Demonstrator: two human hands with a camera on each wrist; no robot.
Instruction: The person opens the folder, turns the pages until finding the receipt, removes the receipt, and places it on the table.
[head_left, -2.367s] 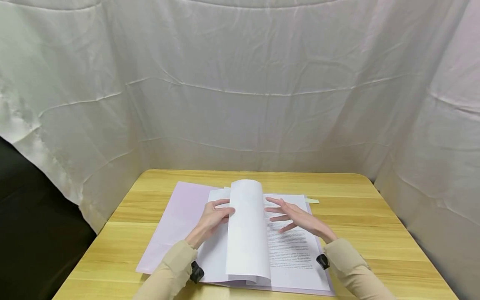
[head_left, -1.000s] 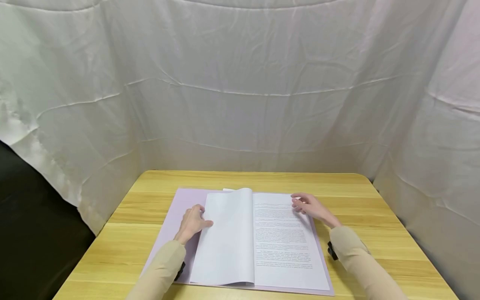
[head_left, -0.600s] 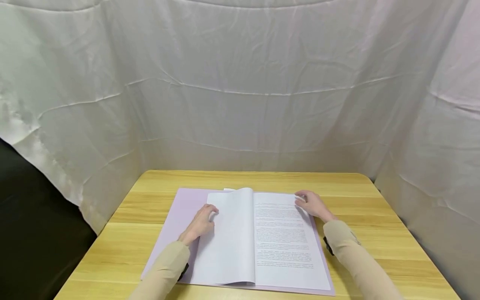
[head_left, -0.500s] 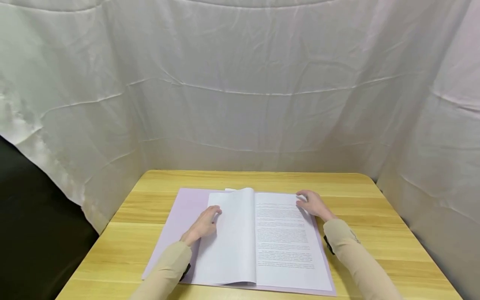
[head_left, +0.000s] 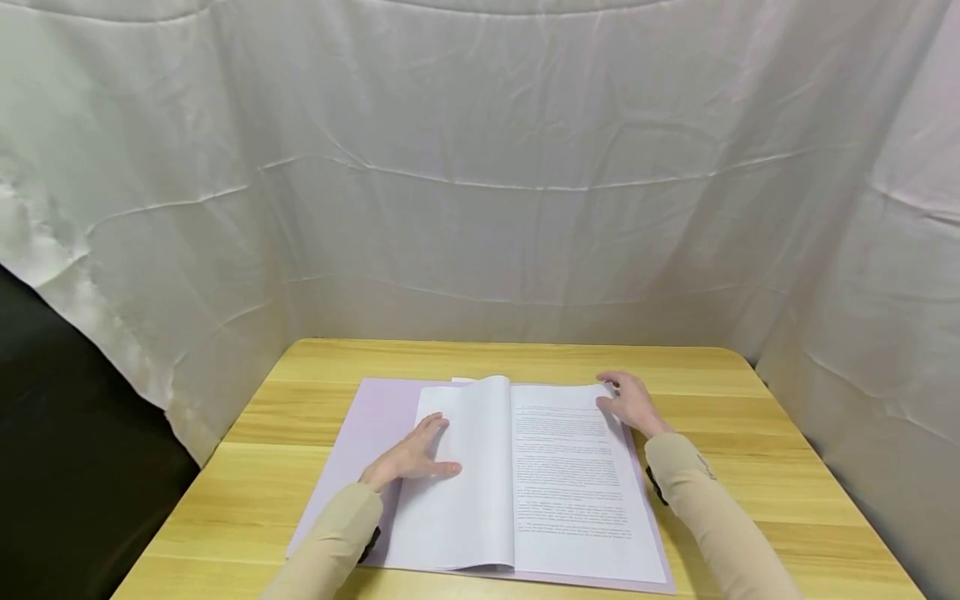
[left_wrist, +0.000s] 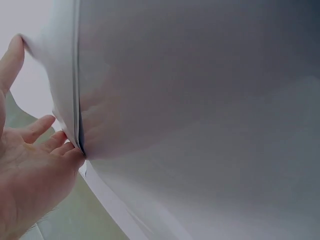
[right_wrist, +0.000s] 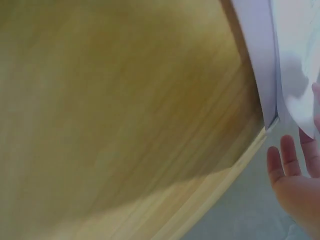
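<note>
An open light-purple folder (head_left: 375, 425) lies on the table with a stack of paper in it. My left hand (head_left: 412, 454) rests on the blank turned sheet (head_left: 465, 529) on the left, its thumb spread out. In the left wrist view that hand's fingers lie along the edge of the paper (left_wrist: 200, 150). At the top right corner of the printed page (head_left: 566, 475), my right hand (head_left: 632, 404) pinches the sheet. That corner bends up in the right wrist view, with the thumb on its face and a finger of the hand (right_wrist: 300, 192) behind it.
The wooden table (head_left: 750, 467) extends around the folder. A small white tab (head_left: 462, 380) sticks out at the folder's top edge. Pale cloth (head_left: 480, 208) hangs behind and at both sides, with a black area (head_left: 75, 450) at the left.
The sheet that stood curved in the middle now lies over on the left. My left hand has slid onto it and spread its thumb. My right hand has moved to the printed page's top corner.
</note>
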